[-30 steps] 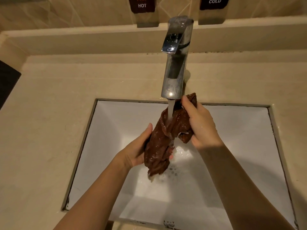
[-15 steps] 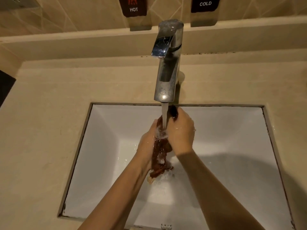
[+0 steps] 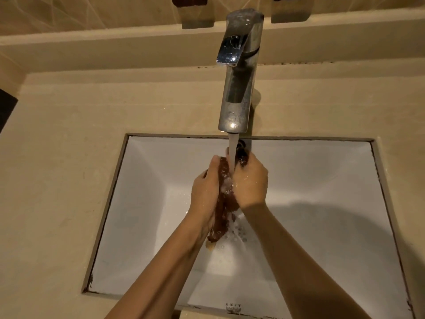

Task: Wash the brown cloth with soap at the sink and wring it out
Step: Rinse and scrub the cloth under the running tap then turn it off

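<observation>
- Pressing in from both sides, curled fingers (image 3: 212, 163) of the left hand (image 3: 204, 192) and right hand (image 3: 249, 183) clasp the brown cloth (image 3: 224, 203) between the palms.
- The cloth hangs lengthwise straight below the faucet (image 3: 239, 77), under its running water (image 3: 232, 153), with both hands equally near.
- Below the faucet, a white sink (image 3: 142, 203) sits in the counter (image 3: 57, 157).

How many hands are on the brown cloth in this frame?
2. The left hand grips the brown cloth on its left side, the right hand on its right side, both under the running tap.
</observation>
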